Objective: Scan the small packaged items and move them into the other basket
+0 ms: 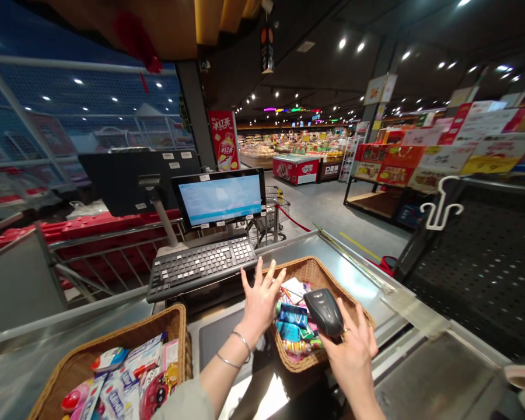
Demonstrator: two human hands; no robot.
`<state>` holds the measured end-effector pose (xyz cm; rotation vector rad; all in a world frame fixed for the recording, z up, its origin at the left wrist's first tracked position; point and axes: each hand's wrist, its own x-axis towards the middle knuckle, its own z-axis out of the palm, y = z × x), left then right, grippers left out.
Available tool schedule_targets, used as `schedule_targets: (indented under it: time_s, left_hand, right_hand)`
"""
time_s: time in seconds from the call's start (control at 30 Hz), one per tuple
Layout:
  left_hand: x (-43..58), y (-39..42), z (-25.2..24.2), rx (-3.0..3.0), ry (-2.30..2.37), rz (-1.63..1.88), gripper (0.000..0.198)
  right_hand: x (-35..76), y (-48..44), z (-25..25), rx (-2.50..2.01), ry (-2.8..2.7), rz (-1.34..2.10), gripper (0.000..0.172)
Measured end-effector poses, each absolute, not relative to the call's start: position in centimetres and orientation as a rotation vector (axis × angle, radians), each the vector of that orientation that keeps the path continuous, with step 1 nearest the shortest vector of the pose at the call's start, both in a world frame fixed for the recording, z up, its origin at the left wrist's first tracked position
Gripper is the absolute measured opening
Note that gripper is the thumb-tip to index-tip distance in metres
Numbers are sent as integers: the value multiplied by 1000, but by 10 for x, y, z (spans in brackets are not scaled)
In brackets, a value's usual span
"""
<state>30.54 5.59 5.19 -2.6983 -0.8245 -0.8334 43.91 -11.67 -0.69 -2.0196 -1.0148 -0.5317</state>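
Observation:
My right hand (352, 347) grips a black handheld barcode scanner (324, 312), its rounded head tilted over the right wicker basket (295, 366). Small packets in bright wrappers (291, 324) fill that basket. At the basket's left rim, my left hand (261, 297) is open with its fingers spread, holding nothing. Just beyond the left fingertips lies a black keyboard (203, 262). To the left of my left forearm, a second wicker basket (114, 338) contains candy packs (125, 373) and toys.
A lit monitor (222, 198) stands behind the keyboard, with a dark display (131, 181) seen from behind at its left. The metal counter (352, 268) runs past the baskets. A white hook (441, 204) hangs on a black perforated panel (476, 262) at right.

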Motion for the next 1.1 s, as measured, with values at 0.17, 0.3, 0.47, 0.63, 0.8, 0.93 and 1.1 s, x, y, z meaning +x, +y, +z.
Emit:
schedule_targets:
  time_s: [0.17, 0.3, 0.47, 0.63, 0.8, 0.93, 1.1]
  left_hand:
    - [295, 58, 53, -2661, -876, -817, 51]
    - [280, 61, 53, -2638, -921, -802, 47]
    - [253, 60, 54, -2604, -1039, -795, 48]
    - [216, 57, 56, -2547, -1181, -803, 49]
    - [179, 51, 54, -2487, -1310, -778, 52]
    - [151, 43, 53, -2431, -1422, -738, 51]
    - [118, 33, 50, -2370, -1537, -714, 54]
  right_hand:
    - [437, -112, -8, -2009, -1026, -518, 59]
    - [428, -103, -6, -1970, -1094, -487, 58]
    - [414, -87, -3, -1916, -1193, -401, 62]
    - [392, -71, 3, -1827, -1284, -350, 53]
    - [367, -56, 7, -1724, -1430, -299, 42]
    - [348, -46, 7, -1693, -1512, -238, 34]
    - [324, -37, 5, -1652, -1565, -156, 30]
